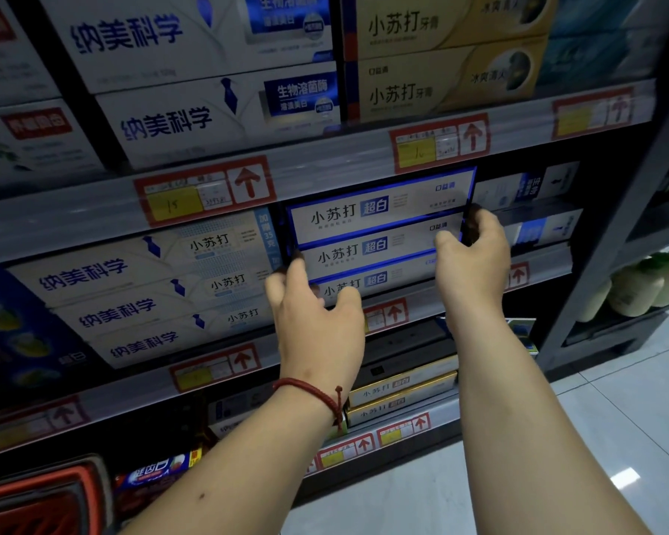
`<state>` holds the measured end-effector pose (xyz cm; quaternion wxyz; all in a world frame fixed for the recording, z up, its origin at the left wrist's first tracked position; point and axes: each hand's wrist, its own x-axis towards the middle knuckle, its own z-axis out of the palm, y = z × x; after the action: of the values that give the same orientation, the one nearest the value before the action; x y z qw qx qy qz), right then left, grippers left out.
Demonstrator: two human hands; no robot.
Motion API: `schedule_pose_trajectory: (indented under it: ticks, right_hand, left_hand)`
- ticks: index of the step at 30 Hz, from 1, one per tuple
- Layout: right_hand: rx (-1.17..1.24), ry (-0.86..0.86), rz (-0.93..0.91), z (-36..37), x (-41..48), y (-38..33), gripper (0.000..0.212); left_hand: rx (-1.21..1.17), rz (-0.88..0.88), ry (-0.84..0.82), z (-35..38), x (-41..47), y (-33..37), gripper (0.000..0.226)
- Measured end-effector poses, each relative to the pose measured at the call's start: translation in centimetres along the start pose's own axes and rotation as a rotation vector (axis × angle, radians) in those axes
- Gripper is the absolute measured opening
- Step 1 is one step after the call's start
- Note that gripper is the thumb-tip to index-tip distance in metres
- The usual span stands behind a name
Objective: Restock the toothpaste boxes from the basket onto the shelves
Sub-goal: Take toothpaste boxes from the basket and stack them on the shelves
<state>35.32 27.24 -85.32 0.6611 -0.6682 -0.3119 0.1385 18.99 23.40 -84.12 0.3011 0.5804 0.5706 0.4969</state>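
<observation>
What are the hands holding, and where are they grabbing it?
The stack of blue-edged boxes: the left hand grips its left end, the right hand its right end.

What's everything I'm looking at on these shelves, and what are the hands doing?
Blue-edged boxes: three, white with blue edges, stacked on the middle shelf
Tie-logo boxes: three, white, left of that stack
Gold boxes: two, gold, shelf below
Top-shelf boxes: several, white or yellow, above
Price tags: several, red and yellow, shelf edges
Basket: one, red, bottom left corner
Bottles: a few, pale, far right
Bracelet: one, red, left wrist
Left hand: one, grips the stack's left end
Right hand: one, grips its right end
</observation>
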Motion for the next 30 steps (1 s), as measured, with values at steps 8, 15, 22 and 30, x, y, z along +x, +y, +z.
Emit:
schedule_pose_trajectory:
  ticks: [8,15,22,30]
  right_hand:
    - [0.009,-0.037,0.002,-0.1,0.0,-0.6,0.058]
    - [-0.041,-0.035,-0.008,-0.1,0.4,-0.9,0.052]
    - [-0.033,-0.029,-0.024,-0.1,0.1,-0.5,0.051]
    - [-0.015,0.01,0.002,-0.1,-0.7,-1.5,0.055]
  left_hand:
    - [-0.003,0.016,-0.001,-0.6,0.3,-0.1,0.04]
    - [0.023,0.018,-0.024,-0.6,0.7,0.1,0.045]
    - [0.058,-0.002,-0.028,-0.7,0.8,-0.1,0.044]
    - [0.038,-0.075,-0.04,-0.5,0.0,0.9,0.056]
